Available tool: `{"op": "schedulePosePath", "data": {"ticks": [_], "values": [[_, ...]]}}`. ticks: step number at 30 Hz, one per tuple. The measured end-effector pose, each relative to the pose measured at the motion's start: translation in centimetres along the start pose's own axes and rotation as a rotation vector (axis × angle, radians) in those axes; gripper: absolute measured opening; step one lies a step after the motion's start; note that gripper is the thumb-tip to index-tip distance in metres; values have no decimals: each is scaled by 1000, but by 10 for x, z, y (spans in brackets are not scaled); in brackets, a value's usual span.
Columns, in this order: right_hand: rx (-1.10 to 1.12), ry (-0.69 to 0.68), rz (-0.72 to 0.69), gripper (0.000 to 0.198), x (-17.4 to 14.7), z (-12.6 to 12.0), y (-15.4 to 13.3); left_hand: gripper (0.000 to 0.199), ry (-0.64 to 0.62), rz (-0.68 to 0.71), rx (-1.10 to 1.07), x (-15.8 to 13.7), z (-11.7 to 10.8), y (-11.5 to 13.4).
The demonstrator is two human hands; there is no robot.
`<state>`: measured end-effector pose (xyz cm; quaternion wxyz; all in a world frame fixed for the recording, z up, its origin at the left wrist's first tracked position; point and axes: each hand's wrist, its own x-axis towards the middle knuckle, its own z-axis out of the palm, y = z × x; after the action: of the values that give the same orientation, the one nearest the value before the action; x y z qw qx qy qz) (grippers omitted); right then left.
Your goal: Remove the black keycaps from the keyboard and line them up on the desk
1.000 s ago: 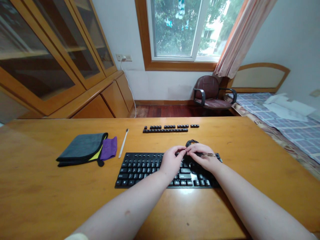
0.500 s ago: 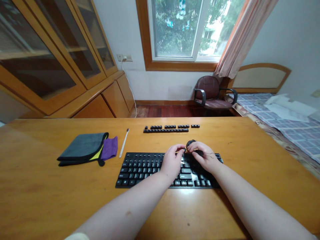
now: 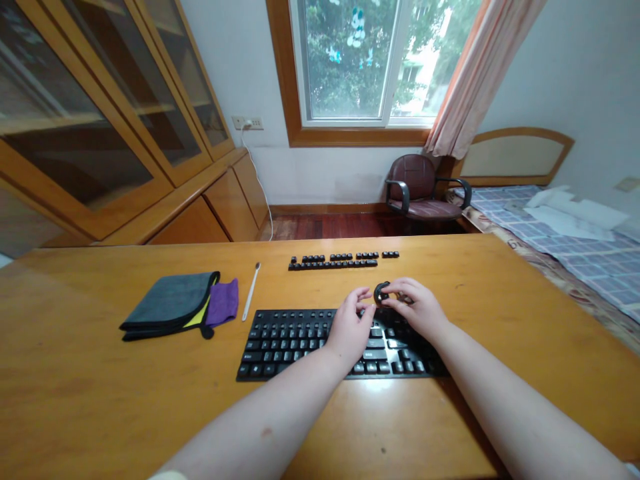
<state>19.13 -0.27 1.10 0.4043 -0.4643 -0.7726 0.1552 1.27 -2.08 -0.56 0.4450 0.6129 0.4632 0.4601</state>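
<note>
A black keyboard (image 3: 293, 347) lies on the wooden desk, its upper right part under my hands. My right hand (image 3: 420, 312) pinches a round black keycap puller (image 3: 381, 293) just above the keyboard's back edge; thin wire shows by the fingers. Close beside it, my left hand (image 3: 351, 327) hovers over the keyboard, fingers and thumb curled together. What sits between its fingertips is too small and hidden to make out. Behind the keyboard, loose black keycaps (image 3: 333, 265) stand in two rows, the back one split into short groups.
A white toothbrush-like brush (image 3: 251, 291) lies left of the keycaps. Farther left are a folded grey cloth (image 3: 170, 301) with yellow inside and a purple cloth (image 3: 223, 301). Beyond the desk (image 3: 80, 367) stand a brown armchair (image 3: 419, 180) and a bed (image 3: 540, 213).
The small dark keycap seen at my left fingertips no longer shows clearly. My right hand has turned, leaving more of the round puller in sight. The view has shifted slightly.
</note>
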Motion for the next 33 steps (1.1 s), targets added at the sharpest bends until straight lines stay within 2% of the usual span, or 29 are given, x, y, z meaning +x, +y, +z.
{"op": "schedulePosePath", "data": {"ticks": [2, 4, 7, 9, 13, 18, 24, 29, 33], "values": [[-82, 111, 100, 20, 13, -15, 7, 23, 0, 6, 23, -1, 0, 2], [-189, 137, 202, 23, 32, -31, 21, 19, -15, 13, 48, -1, -1, 4], [-329, -7, 356, 20, 58, -45, 52, 18, -37, 21, 77, -2, -2, 7], [-411, -80, 416, 18, 67, -42, 73, 17, -51, 19, 89, -2, -3, 7], [-452, -140, 330, 21, 64, -21, 98, 17, -57, 6, 113, -2, -2, 8], [-462, -214, 304, 25, 58, -4, 105, 17, -66, 17, 157, -4, -2, 10], [-473, -198, 324, 32, 58, -4, 105, 17, -88, 24, 168, -5, -3, 13], [-498, -189, 302, 23, 57, -8, 95, 18, -97, 19, 159, -4, -4, 14], [-517, -198, 302, 25, 56, -10, 88, 17, -108, 16, 163, -4, -4, 13]]}}
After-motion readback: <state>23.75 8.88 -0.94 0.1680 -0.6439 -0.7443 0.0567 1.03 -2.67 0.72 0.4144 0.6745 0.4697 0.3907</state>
